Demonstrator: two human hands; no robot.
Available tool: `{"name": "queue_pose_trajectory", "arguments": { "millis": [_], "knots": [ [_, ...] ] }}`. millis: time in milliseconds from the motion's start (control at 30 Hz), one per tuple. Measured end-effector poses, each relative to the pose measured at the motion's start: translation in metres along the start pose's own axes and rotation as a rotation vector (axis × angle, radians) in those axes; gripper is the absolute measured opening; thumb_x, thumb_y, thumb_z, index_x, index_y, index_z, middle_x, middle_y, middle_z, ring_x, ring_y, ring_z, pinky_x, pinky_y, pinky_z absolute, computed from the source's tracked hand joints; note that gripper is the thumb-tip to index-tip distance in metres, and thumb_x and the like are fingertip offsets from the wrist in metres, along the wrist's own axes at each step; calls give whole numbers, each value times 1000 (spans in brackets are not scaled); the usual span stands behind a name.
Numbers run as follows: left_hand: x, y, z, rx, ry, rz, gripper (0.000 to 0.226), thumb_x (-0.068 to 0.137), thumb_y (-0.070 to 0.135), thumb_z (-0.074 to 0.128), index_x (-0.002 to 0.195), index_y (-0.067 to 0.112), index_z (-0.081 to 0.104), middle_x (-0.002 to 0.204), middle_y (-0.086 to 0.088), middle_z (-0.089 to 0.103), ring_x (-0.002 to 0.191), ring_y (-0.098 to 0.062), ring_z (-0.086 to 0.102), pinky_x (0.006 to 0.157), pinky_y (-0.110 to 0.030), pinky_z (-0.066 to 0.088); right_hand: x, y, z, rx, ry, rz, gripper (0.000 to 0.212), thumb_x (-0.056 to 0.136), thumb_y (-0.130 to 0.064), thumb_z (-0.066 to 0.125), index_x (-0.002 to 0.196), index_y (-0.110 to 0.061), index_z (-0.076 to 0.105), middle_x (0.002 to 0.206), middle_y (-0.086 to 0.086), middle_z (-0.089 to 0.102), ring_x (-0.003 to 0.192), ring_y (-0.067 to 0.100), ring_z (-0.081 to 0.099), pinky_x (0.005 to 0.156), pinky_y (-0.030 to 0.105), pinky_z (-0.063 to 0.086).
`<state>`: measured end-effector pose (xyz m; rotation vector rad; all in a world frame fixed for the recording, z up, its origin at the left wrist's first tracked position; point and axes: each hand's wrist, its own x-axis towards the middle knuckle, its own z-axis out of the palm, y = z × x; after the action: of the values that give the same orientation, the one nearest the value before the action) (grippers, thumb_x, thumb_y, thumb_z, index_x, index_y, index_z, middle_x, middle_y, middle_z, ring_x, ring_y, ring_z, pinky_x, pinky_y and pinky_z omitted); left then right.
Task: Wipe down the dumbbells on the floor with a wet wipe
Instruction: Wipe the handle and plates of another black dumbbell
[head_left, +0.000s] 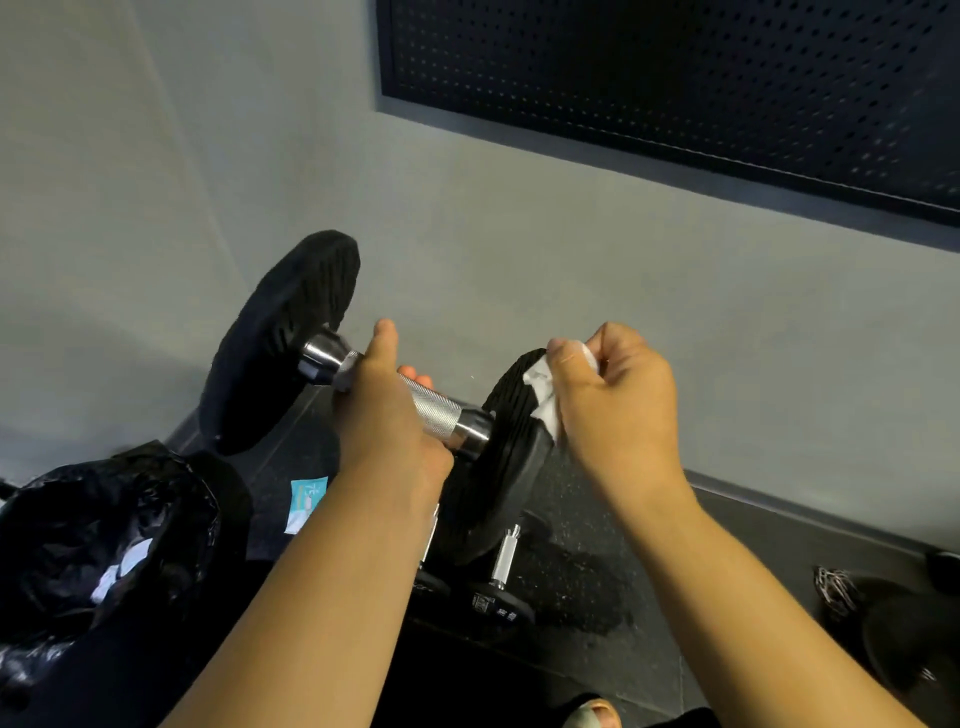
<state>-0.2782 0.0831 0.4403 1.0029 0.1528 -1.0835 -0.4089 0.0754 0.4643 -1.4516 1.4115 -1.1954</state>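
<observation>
1. The floor (582, 587) is dark speckled rubber matting. It meets a plain grey wall (467, 234), which carries a dark perforated panel (675, 78) high on the right.
2. A black bin bag (104, 545) stands open at the left with white scraps inside. A teal wipe packet (307, 501) lies on the floor just beside it.
3. A small dumbbell (503, 577) with a chrome handle lies on the floor below the hands.
4. The left hand (384, 415) is wrapped round the knurled handle of a black-plated dumbbell (280, 338). It holds the dumbbell up off the floor, tilted down to the right.
5. The right hand (618, 395) pinches a white wet wipe (543, 402) between thumb and curled fingers, pressing it on the rim of the dumbbell's right plate.
</observation>
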Motion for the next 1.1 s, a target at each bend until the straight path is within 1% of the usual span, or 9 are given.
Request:
{"name": "queue_pose_trajectory", "arguments": {
  "millis": [167,333,467,567,667,800,900,1000,1100],
  "knots": [
    [-1,0,-3,-99,-80,-130,54,94,48,49,55,22,22,39,7,22,32,-8,22,42,-17,24,-14,-3,-1,-55,25,-69,32,87,-24,63,63,-16,43,54,17,59,50,36,59,47,41,47],
    [-4,-2,-8,-137,-120,-159,55,93,51,48,52,22,25,43,7,22,36,-8,21,47,-21,22,13,-5,-3,-3,-50,140,33,84,-17,67,62,-15,41,35,-7,49,29,5,45,41,20,33],
    [-6,-4,-10,-126,-159,-187,56,93,50,49,50,22,25,43,6,24,36,-7,23,46,-19,24,40,0,-2,9,-138,312,34,81,-12,71,59,-14,45,49,2,44,32,10,31,34,15,24],
    [-10,-5,-8,-145,-160,-203,56,93,48,49,50,22,26,42,6,23,33,-7,23,43,-14,25,52,8,-1,30,-273,510,10,81,-12,69,84,-3,69,71,6,56,49,13,39,42,20,27],
    [-13,-6,-7,-160,-163,-228,57,93,48,50,48,22,24,41,6,22,32,-7,22,42,-13,24,58,32,2,156,-356,678,10,87,-4,56,83,-8,64,58,3,53,35,8,42,36,16,32],
    [-18,-6,-1,-209,-135,-246,61,93,43,52,44,20,26,36,6,23,27,-7,22,37,-6,27,56,66,5,153,-400,791,29,86,-6,45,63,-23,41,47,-4,33,29,7,25,34,11,16],
    [-19,-7,5,-242,-106,-245,58,95,41,52,50,20,22,34,6,22,24,-7,21,34,-5,25,41,82,4,235,-433,869,39,87,-8,35,50,-22,32,37,-6,30,28,6,20,43,12,10],
    [-13,-7,12,-230,-71,-235,59,96,42,49,49,18,22,32,4,23,22,-8,23,35,-5,28,24,94,8,422,-395,952,49,89,-8,33,41,-20,32,38,-7,31,29,5,19,44,15,6],
    [-10,-7,17,-248,-43,-240,62,95,44,50,46,17,24,33,5,25,23,-9,26,37,-5,30,16,89,9,423,-274,911,39,96,-21,46,57,-19,44,48,-3,44,34,8,32,36,16,20]
  ]
}}
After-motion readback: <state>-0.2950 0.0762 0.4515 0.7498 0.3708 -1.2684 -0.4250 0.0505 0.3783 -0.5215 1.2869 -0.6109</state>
